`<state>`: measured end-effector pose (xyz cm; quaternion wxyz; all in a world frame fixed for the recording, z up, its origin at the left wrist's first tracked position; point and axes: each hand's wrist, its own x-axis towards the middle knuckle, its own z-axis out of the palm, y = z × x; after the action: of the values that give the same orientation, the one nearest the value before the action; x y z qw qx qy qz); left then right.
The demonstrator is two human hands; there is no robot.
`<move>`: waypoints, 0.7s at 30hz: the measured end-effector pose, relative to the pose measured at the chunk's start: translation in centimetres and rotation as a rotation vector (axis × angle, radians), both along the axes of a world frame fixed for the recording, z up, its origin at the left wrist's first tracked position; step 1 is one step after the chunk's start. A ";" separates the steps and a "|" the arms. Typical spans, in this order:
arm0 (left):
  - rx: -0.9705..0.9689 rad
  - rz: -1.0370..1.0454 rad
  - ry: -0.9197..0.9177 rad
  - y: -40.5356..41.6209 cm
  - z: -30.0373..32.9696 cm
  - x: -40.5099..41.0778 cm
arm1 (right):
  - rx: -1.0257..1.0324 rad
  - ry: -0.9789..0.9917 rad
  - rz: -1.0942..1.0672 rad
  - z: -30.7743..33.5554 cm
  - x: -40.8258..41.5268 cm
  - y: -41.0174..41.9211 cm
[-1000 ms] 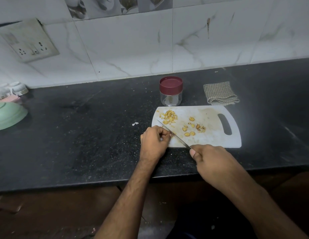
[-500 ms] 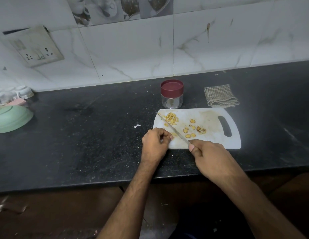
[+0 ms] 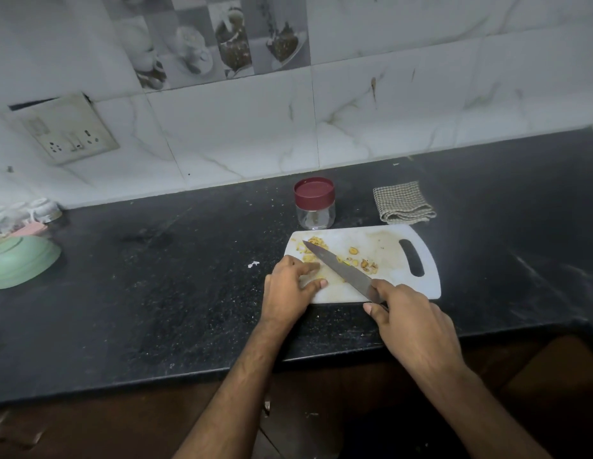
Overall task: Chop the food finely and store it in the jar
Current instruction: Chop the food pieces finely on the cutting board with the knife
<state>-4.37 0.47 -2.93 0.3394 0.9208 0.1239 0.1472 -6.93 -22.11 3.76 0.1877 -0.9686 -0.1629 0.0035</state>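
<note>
Right hand point(image 3: 411, 321): the knife handle is held tight in curled fingers, at the near edge of the board.
Left hand point(image 3: 290, 288): it is laid on the near left corner of the board, with the fingers partly bent. Whether a bit of food is pinched under them cannot be told.
Knife point(image 3: 338, 266): the blade is pointed away and to the left, across the board, just beside the left fingers.
Cutting board point(image 3: 387, 283): a white board is laid flat on the black surface point(image 3: 155, 293).
Food point(image 3: 316, 243): small yellow bits are spread on the board, with a little pile by the knife tip and more bits to the right of the blade.
Jar point(image 3: 315, 204): it is stood upright just behind the board, with its dark red lid on.
Cloth point(image 3: 402, 203): a folded checked cloth is laid to the right of the jar.
Green bowl point(image 3: 21, 261): it is seen far off to the left.
</note>
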 end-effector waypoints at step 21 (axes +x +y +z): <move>-0.163 0.202 -0.093 -0.1 3.5 7.1 | 0.019 -0.085 -0.039 0.2 0.6 -1.8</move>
<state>2.78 0.41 0.61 0.4021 0.8651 0.2117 0.2123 -6.36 -23.91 3.93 0.1898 -0.9691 -0.1516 -0.0429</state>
